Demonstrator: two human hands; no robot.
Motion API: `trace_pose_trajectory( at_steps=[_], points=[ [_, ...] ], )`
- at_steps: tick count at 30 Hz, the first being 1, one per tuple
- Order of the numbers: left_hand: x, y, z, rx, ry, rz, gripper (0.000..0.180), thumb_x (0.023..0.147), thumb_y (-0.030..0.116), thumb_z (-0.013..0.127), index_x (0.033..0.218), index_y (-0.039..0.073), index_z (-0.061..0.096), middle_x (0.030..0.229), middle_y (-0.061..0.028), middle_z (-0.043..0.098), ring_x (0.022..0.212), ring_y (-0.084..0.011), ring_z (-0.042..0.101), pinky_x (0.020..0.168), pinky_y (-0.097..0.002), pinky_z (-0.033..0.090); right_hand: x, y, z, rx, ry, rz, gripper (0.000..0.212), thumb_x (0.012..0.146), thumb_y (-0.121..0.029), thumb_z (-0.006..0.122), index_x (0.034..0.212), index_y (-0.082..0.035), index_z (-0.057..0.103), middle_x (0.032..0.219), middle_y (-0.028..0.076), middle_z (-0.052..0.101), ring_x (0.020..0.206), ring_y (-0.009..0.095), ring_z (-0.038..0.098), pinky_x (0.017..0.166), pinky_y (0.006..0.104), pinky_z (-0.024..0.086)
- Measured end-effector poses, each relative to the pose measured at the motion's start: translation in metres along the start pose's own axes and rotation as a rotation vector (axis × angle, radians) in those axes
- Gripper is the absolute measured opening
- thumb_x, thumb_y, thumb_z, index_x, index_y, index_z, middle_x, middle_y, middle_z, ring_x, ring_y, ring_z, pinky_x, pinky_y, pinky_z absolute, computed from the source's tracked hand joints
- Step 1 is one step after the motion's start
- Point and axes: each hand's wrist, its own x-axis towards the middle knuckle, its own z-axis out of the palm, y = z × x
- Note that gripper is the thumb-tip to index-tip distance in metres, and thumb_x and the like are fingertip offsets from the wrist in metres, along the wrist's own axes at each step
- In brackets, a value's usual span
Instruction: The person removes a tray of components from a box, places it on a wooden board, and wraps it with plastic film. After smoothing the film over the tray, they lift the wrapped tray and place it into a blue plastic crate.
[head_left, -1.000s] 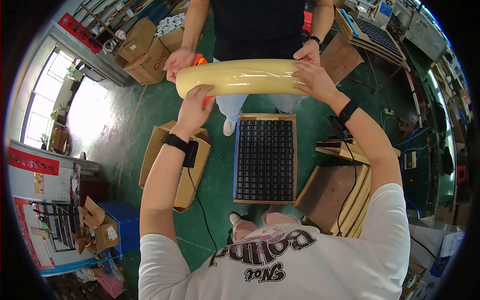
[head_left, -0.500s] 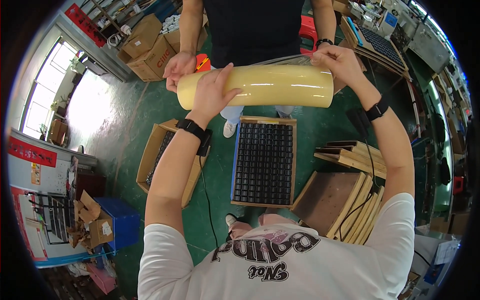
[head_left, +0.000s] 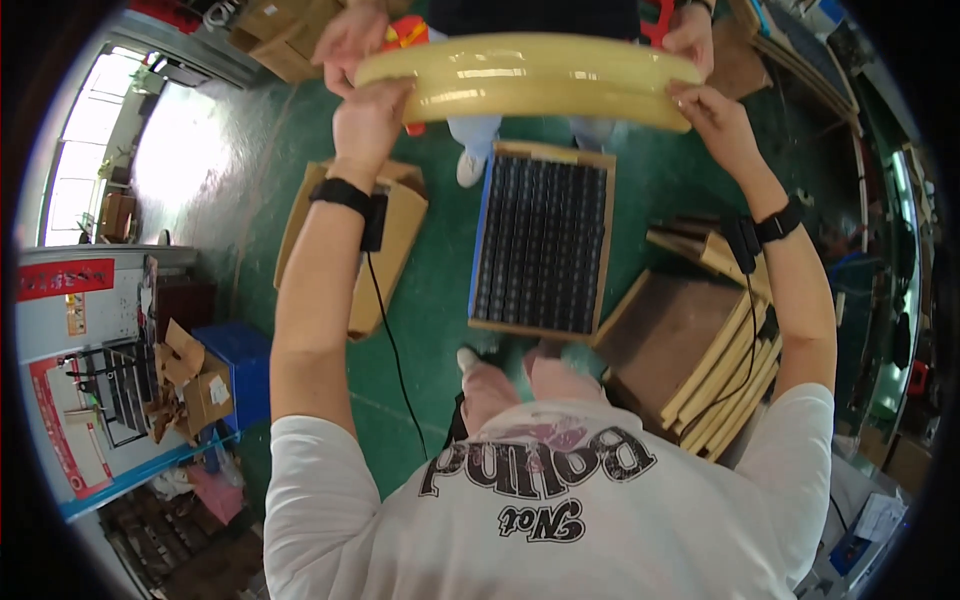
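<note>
A wide, glossy roll of yellowish plastic film (head_left: 530, 62) spans the top of the view, held up above the floor between me and a person facing me. My left hand (head_left: 368, 128) is closed at the near left end, its fingers curled onto the film's edge. At the near right end, my right hand (head_left: 722, 128) pinches the film between thumb and fingers. The facing person's hands, one at the left end (head_left: 350, 45) and one at the right end (head_left: 690, 38), are at the roll's far side. Black bands with small boxes circle both my wrists.
Below the roll, a shallow tray (head_left: 530, 330) of black parts in rows lies on the green floor. An open cardboard box (head_left: 395, 265) stands left of it. Stacked wooden-edged boards (head_left: 670, 315) lie to the right. Black cables run from my wrists. A blue bin (head_left: 245, 365) is farther left.
My left hand has gone from lying spread on the roll to gripping its near left end. My right hand has come down to the near right edge. The roll sits higher in view.
</note>
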Motion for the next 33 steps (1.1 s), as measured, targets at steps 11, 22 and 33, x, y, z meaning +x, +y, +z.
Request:
trace_pose_trajectory(
  at_steps=[11, 22, 33],
  points=[
    [-0.143, 0.042, 0.067, -0.123, -0.199, -0.036, 0.015, 0.068, 0.008, 0.054, 0.08, 0.013, 0.059, 0.075, -0.003, 0.059, 0.068, -0.0195, 0.057, 0.057, -0.0279, 0.046, -0.136, 0.048, 0.137, -0.078, 0.113, -0.059, 0.011, 0.076, -0.008, 0.051, 0.083, 0.0, 0.055, 0.091, 0.008, 0.058, 0.093, 0.018, 0.052, 0.084, 0.0303, 0.037],
    [-0.296, 0.082, 0.153, -0.2, -0.368, -0.056, 0.016, 0.07, 0.008, 0.054, 0.083, 0.014, 0.059, 0.08, -0.0007, 0.06, 0.071, -0.0167, 0.057, 0.058, -0.0265, 0.046, -0.266, 0.106, 0.256, -0.083, 0.068, 0.112, 0.008, 0.074, -0.007, 0.054, 0.08, -0.002, 0.055, 0.091, 0.01, 0.057, 0.094, 0.022, 0.051, 0.084, 0.0316, 0.037],
    [-0.413, 0.129, 0.184, -0.194, -0.851, -0.094, 0.026, 0.068, 0.008, 0.046, 0.092, 0.013, 0.054, 0.094, -0.0004, 0.056, 0.086, -0.0155, 0.053, 0.07, -0.0295, 0.043, -0.368, 0.137, 0.327, -0.098, -0.199, 0.275, 0.008, 0.074, -0.009, 0.052, 0.081, -0.005, 0.053, 0.092, 0.007, 0.057, 0.095, 0.023, 0.049, 0.082, 0.0329, 0.038]
  ],
)
